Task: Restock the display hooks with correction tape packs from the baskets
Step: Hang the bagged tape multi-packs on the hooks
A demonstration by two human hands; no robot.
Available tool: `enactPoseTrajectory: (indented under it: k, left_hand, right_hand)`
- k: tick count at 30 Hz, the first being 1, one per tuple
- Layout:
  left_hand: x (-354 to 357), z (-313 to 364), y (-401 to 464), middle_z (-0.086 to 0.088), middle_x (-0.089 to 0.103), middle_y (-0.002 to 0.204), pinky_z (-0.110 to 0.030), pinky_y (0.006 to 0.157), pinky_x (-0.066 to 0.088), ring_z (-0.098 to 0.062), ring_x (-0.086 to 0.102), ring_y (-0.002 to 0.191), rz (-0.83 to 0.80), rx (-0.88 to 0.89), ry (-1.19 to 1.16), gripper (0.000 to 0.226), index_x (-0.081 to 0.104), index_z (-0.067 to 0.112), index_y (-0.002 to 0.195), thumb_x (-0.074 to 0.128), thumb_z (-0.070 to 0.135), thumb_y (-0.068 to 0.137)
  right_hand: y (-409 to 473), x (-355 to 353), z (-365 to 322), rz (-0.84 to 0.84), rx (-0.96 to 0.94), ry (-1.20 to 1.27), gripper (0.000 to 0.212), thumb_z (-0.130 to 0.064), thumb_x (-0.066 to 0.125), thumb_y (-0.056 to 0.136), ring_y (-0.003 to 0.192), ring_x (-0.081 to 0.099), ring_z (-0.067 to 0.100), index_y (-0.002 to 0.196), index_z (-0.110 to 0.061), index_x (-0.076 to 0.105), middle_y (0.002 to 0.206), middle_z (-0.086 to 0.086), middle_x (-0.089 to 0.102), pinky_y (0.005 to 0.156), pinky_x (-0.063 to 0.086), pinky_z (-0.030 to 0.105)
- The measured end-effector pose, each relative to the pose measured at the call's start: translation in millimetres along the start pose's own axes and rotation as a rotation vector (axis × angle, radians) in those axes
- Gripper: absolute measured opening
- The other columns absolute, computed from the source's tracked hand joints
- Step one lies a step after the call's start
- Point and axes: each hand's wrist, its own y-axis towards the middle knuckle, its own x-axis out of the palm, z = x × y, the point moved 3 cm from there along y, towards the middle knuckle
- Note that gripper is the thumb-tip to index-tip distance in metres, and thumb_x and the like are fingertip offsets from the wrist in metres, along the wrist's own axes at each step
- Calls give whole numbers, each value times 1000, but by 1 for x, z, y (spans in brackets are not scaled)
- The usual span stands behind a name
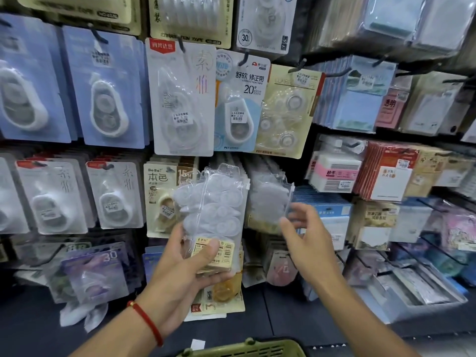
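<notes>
Packs: my left hand (192, 256) grips a stack of clear correction tape packs (213, 217) by the bottom end, thumb across the front label.
Axis: the stack stands upright, hang holes at the top, pointing toward the wall.
Right hand: my right hand (306, 233) is spread and empty, just beside the stack, fingertips at hung packs (270, 199) beyond it.
Hook: I cannot see the hook itself; I judge it sits above and ahead of my right hand, the nearer one.
Basket: green basket (247, 350) rim lies below both wrists.
</notes>
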Motion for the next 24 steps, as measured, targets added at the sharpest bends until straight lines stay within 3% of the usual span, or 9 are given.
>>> enactPoseTrajectory:
  k: [2, 4, 6, 9, 12, 15, 17, 20, 24]
  left_hand:
    - [1, -3, 0, -10, 76, 126, -52, 76, 65, -42, 77, 104, -13, -24, -26, 54, 69, 37, 119, 86, 16, 71]
    - [4, -6, -1, -12, 75, 129, -53, 78, 65, -44, 75, 107, -46, -42, -30, 59, 67, 36, 122, 89, 11, 74]
    - [8, -10, -3, -13, 73, 131, -54, 79, 64, -45, 74, 110, -85, -59, -24, 69, 65, 38, 125, 96, 9, 71]
    - [11, -11, -4, -13, 73, 131, -56, 81, 64, -45, 74, 111, -101, -65, -22, 70, 66, 40, 123, 94, 13, 65]
    - [10, -8, -4, -13, 75, 128, -54, 79, 64, -44, 75, 109, -88, -71, -32, 53, 67, 37, 121, 94, 23, 77]
    - [5, -6, -2, -16, 75, 126, -53, 74, 65, -44, 75, 108, -17, -84, -41, 51, 62, 33, 130, 80, 26, 83]
    - [2, -5, -3, -17, 73, 127, -54, 73, 65, -45, 73, 111, 30, -84, -55, 56, 61, 34, 134, 77, 23, 82]
    - [0, -4, -2, -16, 74, 127, -55, 73, 65, -42, 75, 109, 31, -70, -43, 54, 61, 35, 134, 76, 21, 84]
    - [0, -4, -2, -17, 73, 127, -56, 75, 65, -42, 75, 109, 41, -63, -32, 61, 57, 38, 138, 77, 21, 84]
  right_hand:
    - [-12, 13, -8, -146, -9, 130, 17, -40, 68, 98, 99, 65, -3, 115, -36, 68, 104, -18, 72, 81, 49, 8]
    - [-26, 28, -16, -294, -16, 237, 26, -54, 71, 93, 99, 69, 3, 113, -37, 71, 107, -17, 75, 85, 56, 19]
    - [-33, 38, -20, -321, -32, 263, 36, -65, 74, 86, 96, 71, 8, 111, -39, 71, 107, -14, 76, 85, 60, 29]
    - [-33, 41, -22, -257, -51, 249, 18, -46, 77, 92, 89, 72, 10, 105, -35, 71, 100, -12, 77, 83, 62, 36]
    - [-30, 40, -21, -216, -29, 333, 5, -32, 72, 99, 93, 75, 16, 103, -32, 68, 101, -4, 78, 84, 63, 45]
    - [-26, 30, -18, -100, 53, 419, 7, -43, 65, 94, 84, 71, 42, 94, -37, 61, 93, 14, 74, 69, 57, 56]
    - [-23, 22, -12, -11, 107, 434, 19, -50, 61, 83, 88, 65, 53, 92, -33, 59, 92, 24, 68, 71, 56, 62]
    - [-17, 14, -3, 48, 167, 477, 19, -44, 62, 86, 86, 70, 49, 94, -27, 61, 89, 21, 69, 77, 57, 64]
    - [-14, 11, 5, 60, 232, 470, 7, -40, 64, 91, 74, 71, 35, 90, -34, 67, 78, 10, 72, 70, 59, 61]
